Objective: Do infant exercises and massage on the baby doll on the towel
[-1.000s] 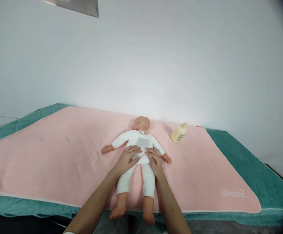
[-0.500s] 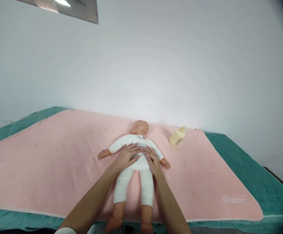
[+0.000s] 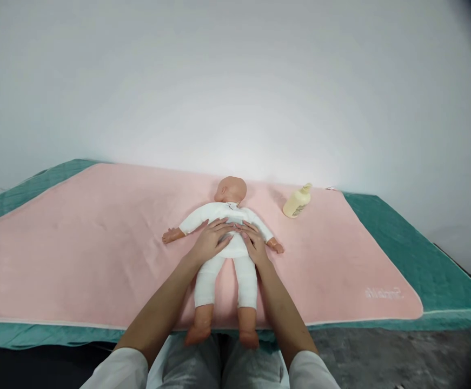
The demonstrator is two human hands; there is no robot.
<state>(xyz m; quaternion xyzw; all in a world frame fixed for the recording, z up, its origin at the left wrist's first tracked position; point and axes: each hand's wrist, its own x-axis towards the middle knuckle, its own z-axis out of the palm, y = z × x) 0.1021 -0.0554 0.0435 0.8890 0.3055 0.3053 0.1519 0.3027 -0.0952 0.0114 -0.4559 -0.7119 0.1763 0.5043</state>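
A baby doll (image 3: 235, 246) in a white long-sleeved top and white leggings lies on its front, its bald head (image 3: 232, 189) turned to the left and its arms spread out. My left hand (image 3: 213, 239) rests flat on the left side of its back, fingers stretched toward the middle. On the other side of the back lies my right hand (image 3: 254, 239), also flat with fingers extended. The fingertips of both hands come close together near the spine; a small pale blue patch on the top shows just beyond them. Neither hand grasps anything.
A pale yellow pump bottle (image 3: 297, 202) stands right of the doll's head. Beneath everything is a pink mat (image 3: 97, 243) on a green quilted cover (image 3: 413, 243). A white wall (image 3: 235, 86) rises behind. The doll's feet reach past the mat's front edge.
My view has tilted downward, so the bed sits higher and my lap and sleeves show. Both hands stay on the doll's back with little visible shift.
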